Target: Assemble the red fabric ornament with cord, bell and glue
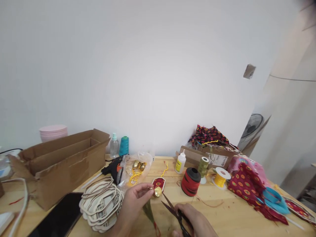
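Observation:
My left hand (134, 200) is closed in a pinch between thumb and forefinger at the edge of a round gold bell (158, 192). Below those fingers hangs a dark green tassel (148, 211) with a red cord loop; whether it is joined to the bell is hidden. My right hand (195, 220) is wrapped round the handles of dark scissors (173, 210). Their blades are apart and point up-left, close to the bell but not touching it. Behind the bell lies a red patterned pendant (159, 181) with a pale border and a twisted yellow cord (165, 168).
Stacked wooden cutouts (100, 205), a black phone-like slab (59, 215) and a long cardboard box (71, 161) sit left. A plastic bag (128, 172) contains gold bells. Rightward are a glue bottle (180, 163), red thread spool (191, 182), yellow cord spool (220, 179) and red fabric (247, 184).

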The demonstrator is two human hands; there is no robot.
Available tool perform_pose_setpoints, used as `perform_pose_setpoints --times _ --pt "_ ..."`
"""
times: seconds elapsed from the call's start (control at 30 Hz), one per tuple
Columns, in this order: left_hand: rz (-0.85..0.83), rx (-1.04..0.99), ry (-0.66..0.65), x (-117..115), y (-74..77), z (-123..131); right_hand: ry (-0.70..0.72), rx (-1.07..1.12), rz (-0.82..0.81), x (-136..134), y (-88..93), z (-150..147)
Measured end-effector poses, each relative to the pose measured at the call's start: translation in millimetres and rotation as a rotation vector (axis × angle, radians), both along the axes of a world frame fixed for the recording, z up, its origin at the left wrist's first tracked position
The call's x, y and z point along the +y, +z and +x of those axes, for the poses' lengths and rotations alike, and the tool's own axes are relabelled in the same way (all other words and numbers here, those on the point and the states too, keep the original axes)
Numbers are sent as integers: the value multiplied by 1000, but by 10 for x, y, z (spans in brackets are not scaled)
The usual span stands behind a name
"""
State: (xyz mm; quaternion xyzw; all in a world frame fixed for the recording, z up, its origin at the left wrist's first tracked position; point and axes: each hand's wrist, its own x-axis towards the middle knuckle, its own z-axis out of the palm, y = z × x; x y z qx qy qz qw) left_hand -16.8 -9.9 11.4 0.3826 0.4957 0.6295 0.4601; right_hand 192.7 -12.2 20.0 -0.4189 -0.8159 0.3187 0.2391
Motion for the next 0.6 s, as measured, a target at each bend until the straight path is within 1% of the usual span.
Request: perform_pose_setpoints --times 0.1,0.2,0.33,0.43,0.6 --pt "17 7 23 -14 34 19 -30 -235 58 33 98 -81" --pt "20 11 25 -24 51 32 -104 -321 85 47 129 -177" --pt "30 16 15 -26 39 45 -135 -332 108 20 159 -272" --pt "42 -15 -16 -20 21 49 -128 -329 129 -2 168 -322" --pt "40 -32 -37 -22 20 50 -101 -278 167 5 129 -367"
